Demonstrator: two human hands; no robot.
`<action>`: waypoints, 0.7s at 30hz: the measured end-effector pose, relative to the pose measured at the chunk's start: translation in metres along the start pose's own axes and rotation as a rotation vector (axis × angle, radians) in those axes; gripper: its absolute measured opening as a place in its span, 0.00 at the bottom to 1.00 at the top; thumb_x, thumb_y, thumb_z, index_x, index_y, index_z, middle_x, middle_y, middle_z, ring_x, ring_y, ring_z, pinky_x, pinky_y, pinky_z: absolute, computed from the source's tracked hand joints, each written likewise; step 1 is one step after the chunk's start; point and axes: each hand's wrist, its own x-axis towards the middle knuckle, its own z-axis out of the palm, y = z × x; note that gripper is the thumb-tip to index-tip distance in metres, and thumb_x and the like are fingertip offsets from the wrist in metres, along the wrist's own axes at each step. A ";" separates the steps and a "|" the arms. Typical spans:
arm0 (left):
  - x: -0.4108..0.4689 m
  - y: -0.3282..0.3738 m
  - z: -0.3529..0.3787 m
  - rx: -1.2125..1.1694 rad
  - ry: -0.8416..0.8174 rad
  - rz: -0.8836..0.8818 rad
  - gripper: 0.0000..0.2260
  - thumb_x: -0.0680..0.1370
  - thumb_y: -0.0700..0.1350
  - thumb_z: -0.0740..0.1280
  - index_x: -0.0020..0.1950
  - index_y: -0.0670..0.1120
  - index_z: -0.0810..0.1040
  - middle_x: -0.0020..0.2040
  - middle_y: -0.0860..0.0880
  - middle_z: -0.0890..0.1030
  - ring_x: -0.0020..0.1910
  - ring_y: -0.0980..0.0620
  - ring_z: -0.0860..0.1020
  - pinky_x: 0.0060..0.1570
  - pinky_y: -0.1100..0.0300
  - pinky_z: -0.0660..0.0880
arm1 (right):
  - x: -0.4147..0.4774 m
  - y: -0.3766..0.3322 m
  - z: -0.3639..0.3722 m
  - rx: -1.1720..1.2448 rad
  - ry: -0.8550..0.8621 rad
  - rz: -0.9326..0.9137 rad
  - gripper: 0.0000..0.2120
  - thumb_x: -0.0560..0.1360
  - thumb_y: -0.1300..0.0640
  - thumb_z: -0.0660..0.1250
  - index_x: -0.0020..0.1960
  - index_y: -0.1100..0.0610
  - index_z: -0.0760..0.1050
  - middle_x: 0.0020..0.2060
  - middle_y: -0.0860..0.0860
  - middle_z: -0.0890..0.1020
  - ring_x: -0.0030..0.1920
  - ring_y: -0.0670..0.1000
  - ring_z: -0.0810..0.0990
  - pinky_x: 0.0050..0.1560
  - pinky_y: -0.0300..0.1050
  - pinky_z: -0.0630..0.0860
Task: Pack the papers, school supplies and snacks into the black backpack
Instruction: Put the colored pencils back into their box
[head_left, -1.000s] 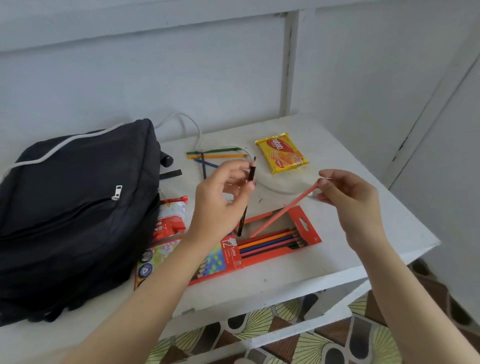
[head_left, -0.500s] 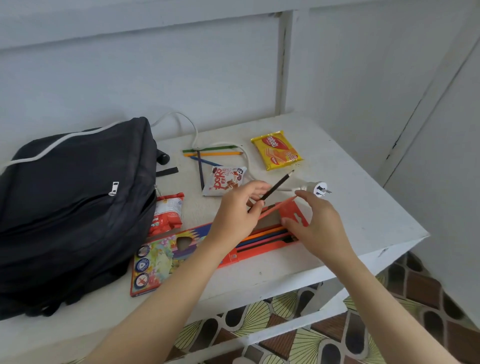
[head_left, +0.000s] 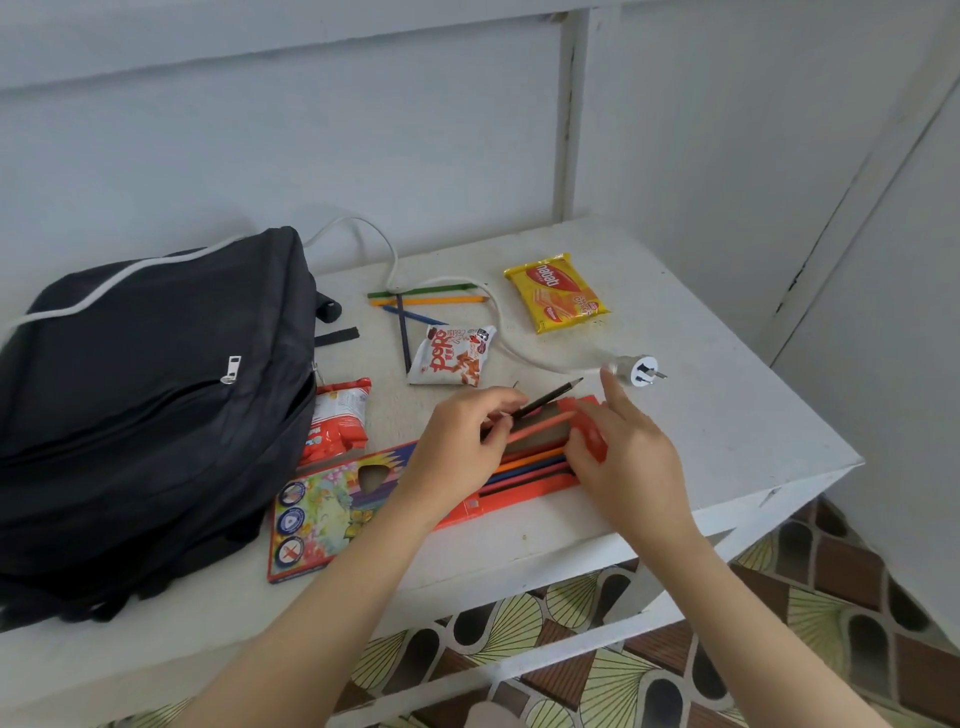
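Note:
The black backpack (head_left: 150, 395) lies zipped on the left of the white table (head_left: 727, 415). An orange coloured-pencil box (head_left: 332, 509) lies open in front of it, with several pencils in its tray. My left hand (head_left: 462, 441) pinches a black pencil (head_left: 550, 397) over the tray. My right hand (head_left: 623, 457) holds the box's open end, index finger raised, beside a pink pencil (head_left: 540, 427) that lies slanted across the tray. Loose pencils (head_left: 426, 301) lie farther back. Snacks: a yellow wafer pack (head_left: 558, 291), a white packet (head_left: 452, 356) and a red-white packet (head_left: 340, 421).
A white cable (head_left: 498, 322) runs from the wall across the table to a plug (head_left: 641, 370) just beyond my right hand. Walls close in behind and to the right. The table's front edge drops to a patterned tile floor (head_left: 779, 623).
Both hands came down from above the table to the pencil box. The pink pencil went from my raised right hand into the tray. The black pencil tipped from upright to slanted, low over the box.

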 end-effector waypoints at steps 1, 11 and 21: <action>0.000 0.000 -0.001 0.000 0.004 0.000 0.14 0.74 0.33 0.66 0.57 0.45 0.80 0.51 0.51 0.81 0.49 0.59 0.78 0.50 0.67 0.76 | 0.001 0.000 -0.001 0.023 0.020 -0.006 0.12 0.71 0.59 0.63 0.50 0.58 0.82 0.62 0.59 0.77 0.31 0.52 0.80 0.33 0.39 0.74; -0.013 -0.003 -0.010 0.187 -0.068 0.094 0.10 0.74 0.40 0.69 0.54 0.48 0.81 0.45 0.53 0.82 0.47 0.57 0.77 0.47 0.66 0.73 | 0.004 0.022 -0.007 -0.050 0.123 0.008 0.14 0.74 0.58 0.59 0.46 0.60 0.83 0.56 0.58 0.81 0.43 0.61 0.82 0.33 0.44 0.75; -0.022 -0.010 -0.012 0.363 -0.015 0.189 0.12 0.75 0.50 0.61 0.47 0.47 0.83 0.47 0.52 0.79 0.51 0.55 0.71 0.48 0.65 0.68 | -0.009 0.023 0.003 -0.162 -0.018 -0.157 0.19 0.74 0.54 0.55 0.54 0.56 0.82 0.67 0.62 0.70 0.65 0.64 0.70 0.62 0.57 0.68</action>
